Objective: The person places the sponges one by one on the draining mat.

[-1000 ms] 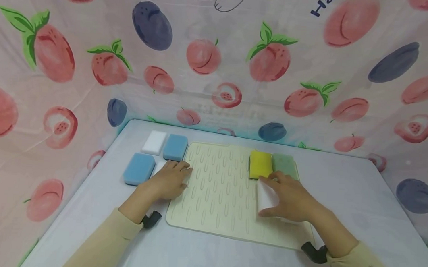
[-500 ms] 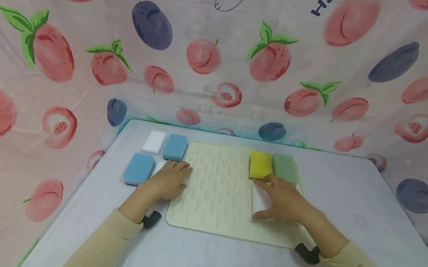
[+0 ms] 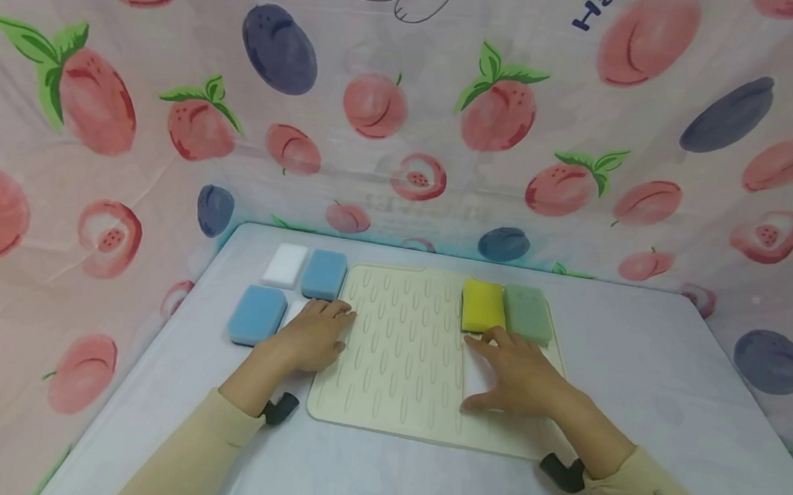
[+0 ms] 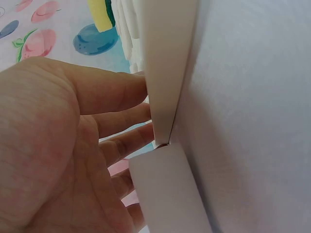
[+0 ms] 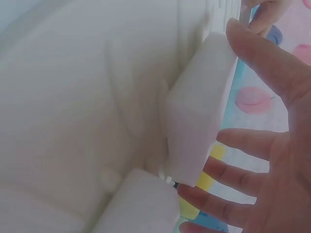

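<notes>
**Left hand (image 3: pixel 314 334) loose at the mat (image 3: pixel 398 345), right hand (image 3: pixel 525 370) spread wide on a white block (image 3: pixel 478 368)**

So, starting at the left of the table (image 3: pixel 357 477): there's a near blue block (image 3: pixel 257 315), with a far white block (image 3: pixel 285 265) behind it and a far blue block (image 3: pixel 324 274) to the right of that one. A partly covered white block (image 3: pixel 290 313) peeks out from behind the left hand.

That hand is pretty relaxed: fingers fairly straight with gaps between them, thumb tip right up against the mat's left edge in the wrist view.

Mat's cream with raised ridges. Over on its far right side sit a yellow sponge (image 3: pixel 484 306) and, just right of it, a green sponge (image 3: pixel 529 315).

Just nearer than the yellow one is the white block under the right hand. Thumb's at the near end, index at the far end, gap nice and wide, fingers mostly straight and touching it. Can't really tell how hard they press. The right wrist view also shows a second white block (image 5: pixel 141 208) just beside it.
</notes>
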Action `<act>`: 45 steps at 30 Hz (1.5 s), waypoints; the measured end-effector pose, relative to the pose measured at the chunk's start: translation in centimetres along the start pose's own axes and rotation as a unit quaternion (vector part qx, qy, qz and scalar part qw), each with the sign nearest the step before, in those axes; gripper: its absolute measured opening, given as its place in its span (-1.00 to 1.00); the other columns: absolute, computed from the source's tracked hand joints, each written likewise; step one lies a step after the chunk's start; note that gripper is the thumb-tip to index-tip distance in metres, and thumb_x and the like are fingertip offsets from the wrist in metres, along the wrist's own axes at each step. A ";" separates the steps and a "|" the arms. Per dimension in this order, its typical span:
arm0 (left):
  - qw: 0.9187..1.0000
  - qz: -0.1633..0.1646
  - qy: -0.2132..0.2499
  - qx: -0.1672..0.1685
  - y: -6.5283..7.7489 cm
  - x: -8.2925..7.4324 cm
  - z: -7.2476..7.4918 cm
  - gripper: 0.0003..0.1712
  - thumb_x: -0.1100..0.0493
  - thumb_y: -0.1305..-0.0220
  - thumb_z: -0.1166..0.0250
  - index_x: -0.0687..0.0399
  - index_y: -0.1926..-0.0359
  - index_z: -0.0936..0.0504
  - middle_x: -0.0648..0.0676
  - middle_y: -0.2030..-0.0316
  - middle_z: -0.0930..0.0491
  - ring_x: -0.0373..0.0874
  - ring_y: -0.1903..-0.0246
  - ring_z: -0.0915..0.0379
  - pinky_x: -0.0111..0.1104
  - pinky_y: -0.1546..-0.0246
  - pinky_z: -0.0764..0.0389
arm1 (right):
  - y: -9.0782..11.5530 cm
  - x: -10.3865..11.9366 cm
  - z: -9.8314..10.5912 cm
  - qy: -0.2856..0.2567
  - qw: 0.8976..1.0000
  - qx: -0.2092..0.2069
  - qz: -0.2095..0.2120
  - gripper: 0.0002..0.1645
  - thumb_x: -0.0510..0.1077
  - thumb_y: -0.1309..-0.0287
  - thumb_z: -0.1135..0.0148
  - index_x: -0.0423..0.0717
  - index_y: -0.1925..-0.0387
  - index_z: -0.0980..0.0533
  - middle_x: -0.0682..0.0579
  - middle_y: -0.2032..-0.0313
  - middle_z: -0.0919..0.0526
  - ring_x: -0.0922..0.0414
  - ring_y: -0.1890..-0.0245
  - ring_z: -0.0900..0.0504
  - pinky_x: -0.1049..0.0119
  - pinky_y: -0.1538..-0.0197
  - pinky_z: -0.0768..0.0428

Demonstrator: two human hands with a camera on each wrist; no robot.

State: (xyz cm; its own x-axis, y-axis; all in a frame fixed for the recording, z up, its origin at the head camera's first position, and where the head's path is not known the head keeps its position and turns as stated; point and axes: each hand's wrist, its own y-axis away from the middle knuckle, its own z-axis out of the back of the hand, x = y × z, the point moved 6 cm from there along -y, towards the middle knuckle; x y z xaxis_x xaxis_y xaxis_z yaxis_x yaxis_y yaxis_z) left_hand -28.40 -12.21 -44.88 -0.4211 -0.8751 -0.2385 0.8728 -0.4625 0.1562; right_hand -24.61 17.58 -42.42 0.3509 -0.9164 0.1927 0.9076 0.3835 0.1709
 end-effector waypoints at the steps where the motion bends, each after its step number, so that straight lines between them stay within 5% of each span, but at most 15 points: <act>1: 1.000 0.000 0.000 -0.001 0.0 0.0 0.0 -0.34 0.12 -0.50 -0.22 0.24 -0.51 -0.34 0.20 -0.51 -0.26 0.24 -0.50 -0.12 0.10 -0.61 -0.03 | 0.0 0.0 0.0 0.001 1.000 0.000 0.001 0.29 0.47 0.26 -0.61 0.06 -0.49 -0.39 -0.02 -0.18 -0.47 -0.12 -0.14 -0.48 -0.24 -0.28 -0.47; 20: 1.000 0.013 0.009 -0.004 0.2 0.4 -0.2 -0.34 0.12 -0.51 -0.22 0.22 -0.52 -0.33 0.20 -0.52 -0.25 0.23 -0.51 -0.11 0.08 -0.58 -0.09 | -0.2 -0.3 0.6 -0.003 1.000 -0.019 0.006 0.29 0.49 0.26 -0.61 0.12 -0.51 -0.38 -0.04 -0.24 -0.47 -0.18 -0.25 -0.47 -0.36 -0.36 -0.34; 32: 1.000 0.008 0.011 -0.006 0.2 0.0 0.1 -0.34 0.14 -0.50 -0.23 0.24 -0.51 -0.34 0.21 -0.52 -0.26 0.23 -0.50 -0.12 0.08 -0.56 -0.14 | -0.2 -1.5 1.8 -0.020 0.998 -0.056 0.012 0.13 0.36 0.07 -0.58 0.11 -0.50 -0.38 -0.10 -0.24 -0.50 -0.11 -0.14 -0.52 -0.20 -0.17 -0.54; 45: 1.000 0.007 0.009 -0.007 0.1 0.0 -0.2 -0.34 0.13 -0.49 -0.25 0.20 -0.51 -0.36 0.18 -0.51 -0.28 0.22 -0.50 -0.13 0.08 -0.55 -0.16 | 0.4 -3.2 1.6 -0.106 0.990 -0.094 0.022 0.08 0.36 -0.06 -0.50 0.04 -0.52 -0.36 -0.12 -0.28 -0.46 -0.15 -0.26 -0.48 -0.23 -0.24 -0.55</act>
State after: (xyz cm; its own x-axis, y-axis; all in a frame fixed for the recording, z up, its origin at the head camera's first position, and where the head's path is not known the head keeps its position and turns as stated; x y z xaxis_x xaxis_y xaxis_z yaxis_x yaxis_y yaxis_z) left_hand -28.26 -12.26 -45.10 -0.4052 -0.8784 -0.2533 0.8816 -0.4488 0.1462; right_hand -25.77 20.87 -41.42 0.3522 -0.8472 0.3979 0.9265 0.3757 -0.0202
